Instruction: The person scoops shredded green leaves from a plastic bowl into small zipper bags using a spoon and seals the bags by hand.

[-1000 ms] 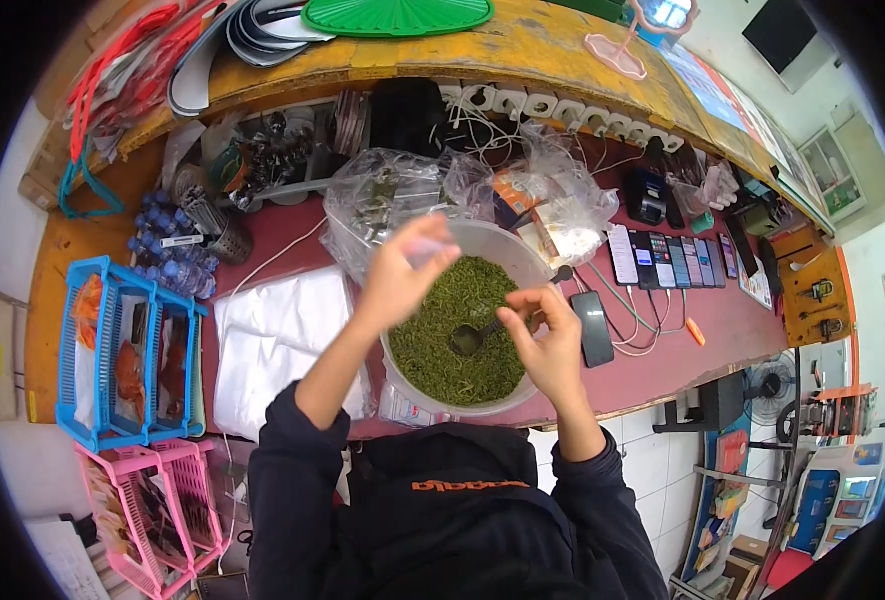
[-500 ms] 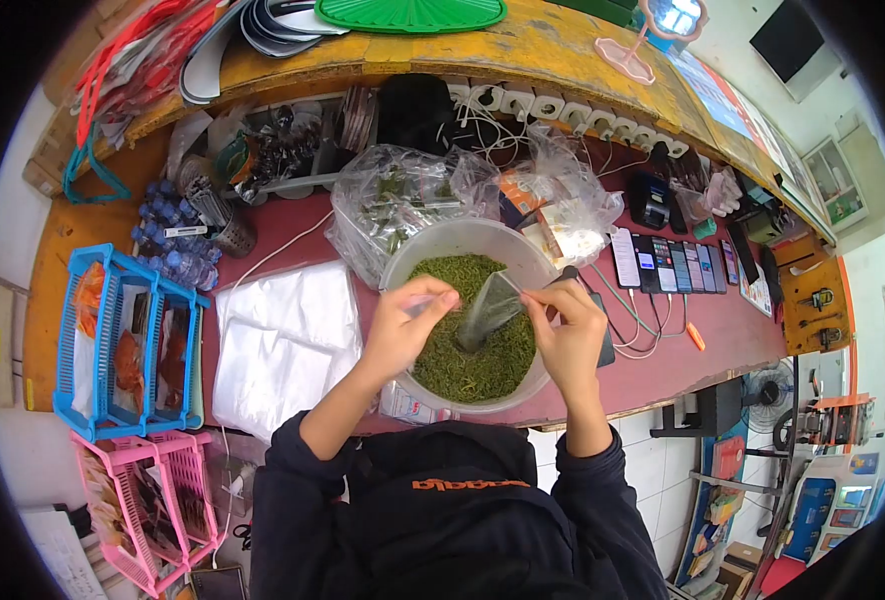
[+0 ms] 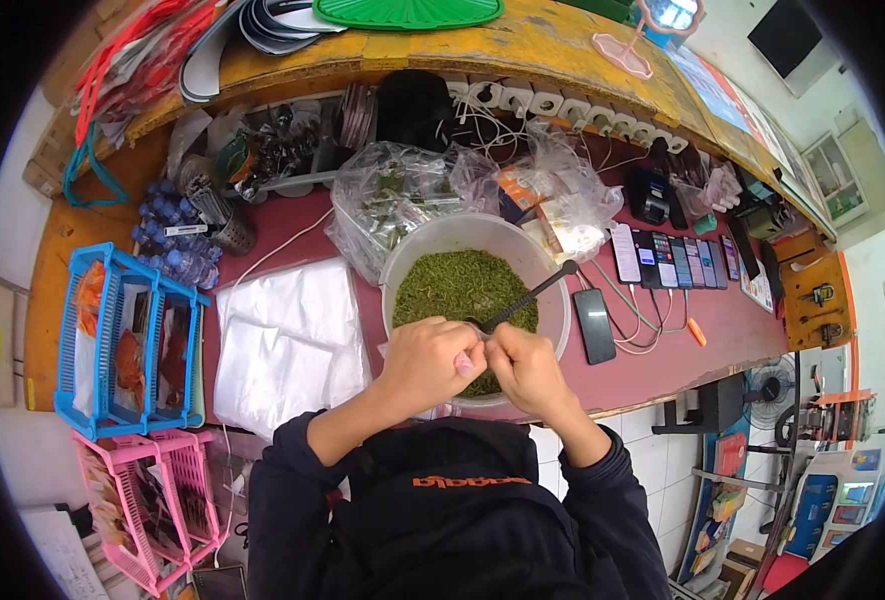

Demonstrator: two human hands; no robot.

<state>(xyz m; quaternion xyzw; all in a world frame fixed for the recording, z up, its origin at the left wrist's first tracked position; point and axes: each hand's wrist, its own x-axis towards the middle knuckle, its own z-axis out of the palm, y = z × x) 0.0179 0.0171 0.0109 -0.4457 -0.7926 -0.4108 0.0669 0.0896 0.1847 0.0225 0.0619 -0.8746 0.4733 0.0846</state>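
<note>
My left hand point(image 3: 431, 362) and my right hand point(image 3: 531, 372) are closed and meet over the front of a translucent tub point(image 3: 554, 257). Chopped green material point(image 3: 468, 280) fills much of the tub. What my fingers grip is mostly hidden; only a bit of clear plastic seems to show between them. A black-handled utensil point(image 3: 528, 299) slants from beside my fingertips to the tub's right rim, its lower end partly hidden. Behind the tub lies a clear bag point(image 3: 383, 195) with green pieces in it.
Flat clear plastic bags point(image 3: 281, 350) lie left of the tub, beside a blue basket point(image 3: 113, 340) and a pink basket point(image 3: 153, 500). A dark phone point(image 3: 594, 326) lies to the right, with a row of phones point(image 3: 683, 262) and cables beyond. A knit of sockets point(image 3: 563, 108) lines the back.
Both hands have come together and moved toward the tub's front edge. The bag that was stretched between them is now largely hidden. More of the black handle and the nearby phone shows.
</note>
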